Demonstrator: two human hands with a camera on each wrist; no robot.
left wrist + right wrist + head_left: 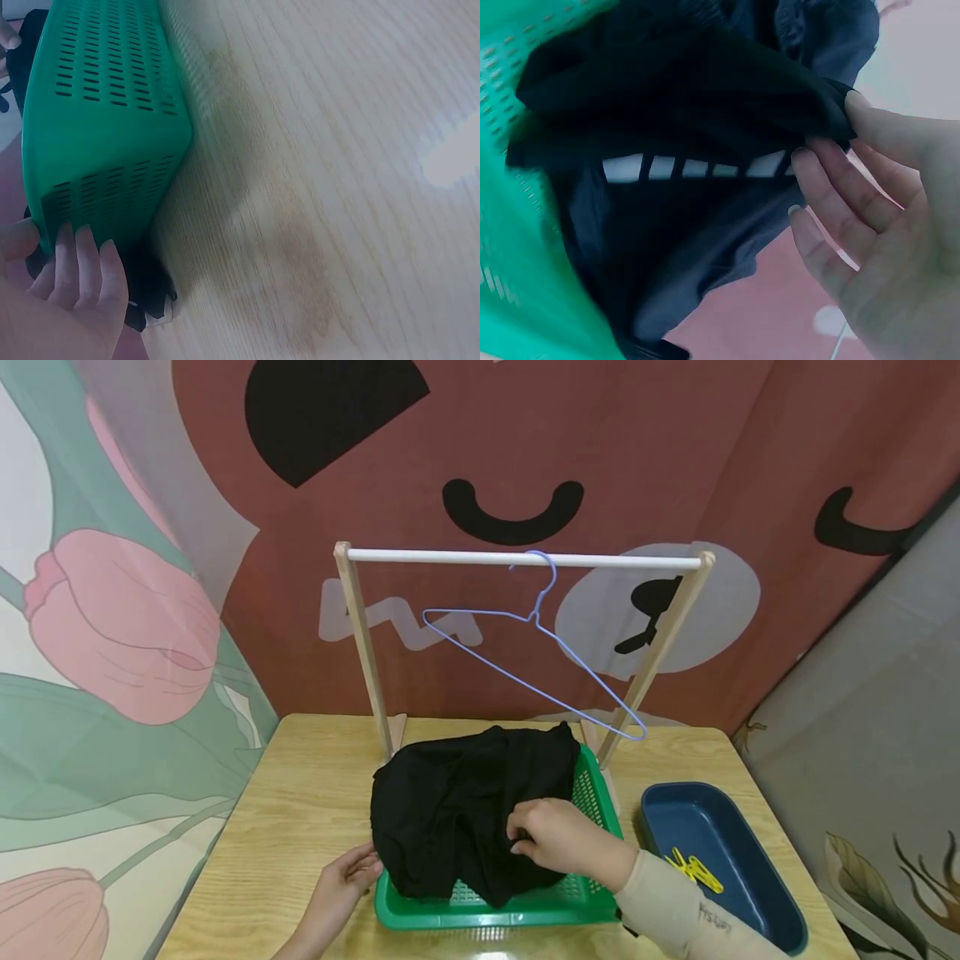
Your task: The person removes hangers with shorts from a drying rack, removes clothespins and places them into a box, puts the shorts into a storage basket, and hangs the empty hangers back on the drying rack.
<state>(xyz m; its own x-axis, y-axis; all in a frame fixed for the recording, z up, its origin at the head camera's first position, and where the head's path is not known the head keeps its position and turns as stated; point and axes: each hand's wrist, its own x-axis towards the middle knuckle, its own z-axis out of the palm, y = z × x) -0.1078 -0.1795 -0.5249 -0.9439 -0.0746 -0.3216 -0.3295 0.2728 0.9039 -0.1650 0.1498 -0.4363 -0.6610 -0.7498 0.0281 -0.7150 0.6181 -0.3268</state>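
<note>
A crumpled black garment (pixel 450 818) fills the green plastic basket (pixel 405 917) and hangs over its left and back rims. My right hand (pixel 555 835) pinches a fold of it between thumb and fingers. In the right wrist view the garment (pixel 682 97) is lifted at that fold, and white print shows on it. At the basket's left end is my left hand (pixel 347 881); its fairly straight fingers (pixel 88 262) touch the perforated wall, with the thumb near the rim. A light-blue hanger (pixel 510 677) hangs from the white bar of a wooden rack (pixel 363 647).
Right of the basket stands a dark blue tray (pixel 750 852) with yellow clothes pegs (pixel 693 870) inside. The rack straddles the back of the wooden table (pixel 300 793). A printed curtain (pixel 637 435) hangs close behind.
</note>
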